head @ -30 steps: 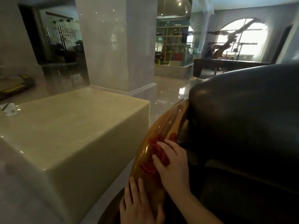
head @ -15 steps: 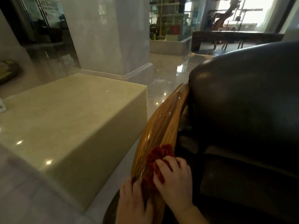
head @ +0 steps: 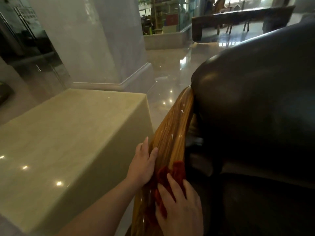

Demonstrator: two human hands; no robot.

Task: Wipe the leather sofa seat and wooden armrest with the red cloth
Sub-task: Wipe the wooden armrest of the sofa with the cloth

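Observation:
A glossy wooden armrest (head: 172, 132) curves up from the bottom centre to the dark leather sofa back (head: 259, 106). The red cloth (head: 175, 171) lies bunched on the armrest's lower part. My right hand (head: 180, 212) presses flat on the cloth with straight fingers, covering its near half. My left hand (head: 143, 164) rests open on the armrest's left side, just beyond and left of the cloth. The dark leather seat (head: 265, 206) lies in shadow at the lower right.
A large beige stone block (head: 71, 142) stands close to the left of the armrest. A white marble pillar (head: 92, 41) rises behind it. Shiny tiled floor (head: 172, 68) stretches beyond, with a dark wooden bench (head: 238, 16) far back.
My right hand has slid the cloth down the armrest towards me. My left hand has moved up along the armrest's left side, past the cloth. The view has tilted downward.

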